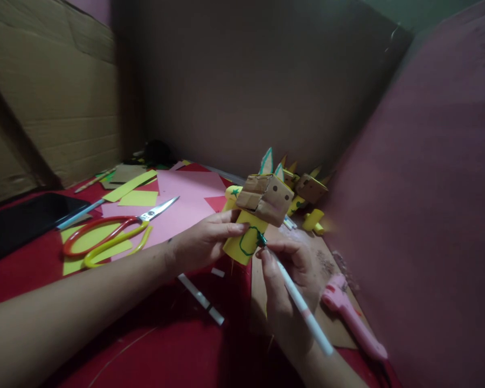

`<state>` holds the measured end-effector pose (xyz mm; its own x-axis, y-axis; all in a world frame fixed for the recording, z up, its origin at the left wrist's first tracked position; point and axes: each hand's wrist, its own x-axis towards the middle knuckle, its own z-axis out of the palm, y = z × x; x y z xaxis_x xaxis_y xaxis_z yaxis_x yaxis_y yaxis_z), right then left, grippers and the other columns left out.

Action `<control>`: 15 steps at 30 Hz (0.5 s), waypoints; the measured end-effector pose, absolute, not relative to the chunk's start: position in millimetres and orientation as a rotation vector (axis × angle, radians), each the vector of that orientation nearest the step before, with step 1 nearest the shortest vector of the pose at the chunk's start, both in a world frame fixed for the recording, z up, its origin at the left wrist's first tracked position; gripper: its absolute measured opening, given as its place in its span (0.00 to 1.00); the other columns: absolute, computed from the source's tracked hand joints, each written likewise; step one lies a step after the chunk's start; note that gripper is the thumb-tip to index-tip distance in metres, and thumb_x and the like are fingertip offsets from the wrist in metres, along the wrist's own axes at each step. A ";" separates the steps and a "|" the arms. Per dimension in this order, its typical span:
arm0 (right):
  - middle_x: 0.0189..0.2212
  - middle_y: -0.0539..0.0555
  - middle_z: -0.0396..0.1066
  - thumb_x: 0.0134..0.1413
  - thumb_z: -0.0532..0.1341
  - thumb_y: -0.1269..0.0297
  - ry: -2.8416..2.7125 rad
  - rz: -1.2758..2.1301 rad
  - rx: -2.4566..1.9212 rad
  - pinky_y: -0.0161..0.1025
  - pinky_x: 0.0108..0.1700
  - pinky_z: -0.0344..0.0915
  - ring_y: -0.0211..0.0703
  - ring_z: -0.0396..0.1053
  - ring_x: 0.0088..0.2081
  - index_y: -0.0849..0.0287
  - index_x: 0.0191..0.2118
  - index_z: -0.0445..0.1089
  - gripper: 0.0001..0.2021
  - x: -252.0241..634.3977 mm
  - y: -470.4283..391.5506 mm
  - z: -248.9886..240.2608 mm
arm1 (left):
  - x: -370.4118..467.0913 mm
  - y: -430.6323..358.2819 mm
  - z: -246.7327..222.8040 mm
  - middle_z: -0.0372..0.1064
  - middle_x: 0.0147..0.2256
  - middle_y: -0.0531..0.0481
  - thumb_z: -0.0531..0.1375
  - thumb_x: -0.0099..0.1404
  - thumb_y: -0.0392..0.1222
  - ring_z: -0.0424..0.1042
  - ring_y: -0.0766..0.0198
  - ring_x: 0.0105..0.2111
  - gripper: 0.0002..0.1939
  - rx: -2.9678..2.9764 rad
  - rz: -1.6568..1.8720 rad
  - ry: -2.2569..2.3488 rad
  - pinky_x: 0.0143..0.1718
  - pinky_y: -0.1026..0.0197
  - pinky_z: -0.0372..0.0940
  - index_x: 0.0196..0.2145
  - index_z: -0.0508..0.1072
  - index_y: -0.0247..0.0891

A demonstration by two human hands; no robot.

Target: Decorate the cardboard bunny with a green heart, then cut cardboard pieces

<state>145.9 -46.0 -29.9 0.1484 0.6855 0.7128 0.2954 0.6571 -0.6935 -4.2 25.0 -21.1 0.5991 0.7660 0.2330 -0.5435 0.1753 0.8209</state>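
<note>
My left hand (212, 234) is closed around the yellow body of a small cardboard figure (262, 199). The figure has a brown box head with dark dots and two pointed ears edged in green. A green rounded outline shows on its yellow tube body. My right hand (293, 280) pinches a white marker (301, 304), its green tip at the body beside that outline. Behind the figure stand similar figures (311, 187) with brown box heads, partly hidden.
Scissors (121, 229) with red and yellow handles lie on yellow and pink paper (186, 188) at left. A dark flat device (28, 221) sits further left. A pink glue gun (353, 318) rests on cardboard at right, near the pink wall. White strips (202, 299) lie on the red cloth.
</note>
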 end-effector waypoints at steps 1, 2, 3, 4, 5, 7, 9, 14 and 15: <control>0.28 0.47 0.69 0.59 0.60 0.69 -1.445 0.345 -0.870 0.30 0.22 0.59 0.33 0.64 0.23 0.54 0.39 0.69 0.04 146.0 -45.9 -30.3 | -4.2 24.7 -21.0 0.77 0.40 0.40 0.63 0.61 0.37 0.76 0.55 0.40 0.13 1.036 0.943 0.256 0.43 0.56 0.67 0.45 0.75 0.31; 0.28 0.47 0.69 0.59 0.60 0.69 -1.446 0.348 -0.869 0.30 0.21 0.58 0.32 0.63 0.22 0.54 0.39 0.69 0.04 146.0 -45.8 -30.6 | -4.2 24.5 -20.9 0.77 0.40 0.40 0.63 0.61 0.36 0.76 0.55 0.40 0.14 1.037 0.941 0.254 0.43 0.56 0.67 0.45 0.75 0.31; 0.28 0.47 0.69 0.59 0.60 0.69 -1.448 0.347 -0.872 0.30 0.21 0.57 0.32 0.62 0.22 0.54 0.39 0.69 0.04 146.0 -45.7 -30.9 | -4.2 24.4 -20.8 0.77 0.40 0.40 0.63 0.62 0.36 0.76 0.54 0.40 0.14 1.039 0.937 0.251 0.44 0.55 0.67 0.45 0.75 0.32; 0.28 0.47 0.70 0.59 0.60 0.69 -1.447 0.344 -0.876 0.30 0.21 0.57 0.32 0.62 0.22 0.54 0.39 0.70 0.04 145.9 -45.6 -31.0 | -4.1 24.2 -20.6 0.77 0.40 0.39 0.63 0.62 0.36 0.76 0.54 0.40 0.14 1.041 0.935 0.246 0.44 0.55 0.67 0.46 0.75 0.32; 0.29 0.47 0.70 0.59 0.60 0.69 -1.445 0.338 -0.878 0.30 0.21 0.58 0.32 0.62 0.22 0.54 0.39 0.70 0.04 145.8 -45.5 -30.9 | -4.0 24.1 -20.5 0.77 0.41 0.40 0.63 0.62 0.36 0.76 0.54 0.40 0.14 1.043 0.932 0.242 0.43 0.55 0.67 0.46 0.75 0.32; 0.30 0.48 0.70 0.58 0.60 0.69 -1.440 0.323 -0.875 0.31 0.22 0.60 0.33 0.64 0.24 0.53 0.39 0.70 0.04 145.3 -45.1 -30.2 | -3.7 23.9 -20.3 0.78 0.41 0.40 0.63 0.62 0.36 0.76 0.54 0.40 0.14 1.042 0.928 0.241 0.43 0.55 0.67 0.46 0.75 0.32; 0.31 0.48 0.71 0.58 0.60 0.69 -1.442 0.298 -0.871 0.31 0.24 0.61 0.35 0.67 0.26 0.53 0.38 0.70 0.04 144.9 -44.7 -29.2 | -3.4 23.7 -19.9 0.78 0.41 0.40 0.63 0.61 0.36 0.76 0.54 0.40 0.15 1.036 0.933 0.245 0.43 0.55 0.67 0.46 0.75 0.32; 0.30 0.49 0.70 0.57 0.60 0.68 -1.462 0.268 -0.890 0.32 0.25 0.63 0.37 0.69 0.29 0.54 0.38 0.70 0.03 145.1 -44.7 -28.3 | -2.8 22.9 -18.6 0.77 0.40 0.40 0.64 0.60 0.37 0.76 0.54 0.39 0.14 1.037 0.937 0.238 0.42 0.55 0.68 0.45 0.75 0.32; 0.30 0.50 0.70 0.57 0.60 0.68 -1.463 0.268 -0.891 0.32 0.25 0.63 0.37 0.69 0.29 0.54 0.38 0.70 0.04 145.2 -44.7 -28.6 | -2.8 22.8 -18.5 0.77 0.40 0.40 0.64 0.60 0.37 0.76 0.55 0.39 0.14 1.037 0.936 0.237 0.42 0.56 0.68 0.45 0.75 0.32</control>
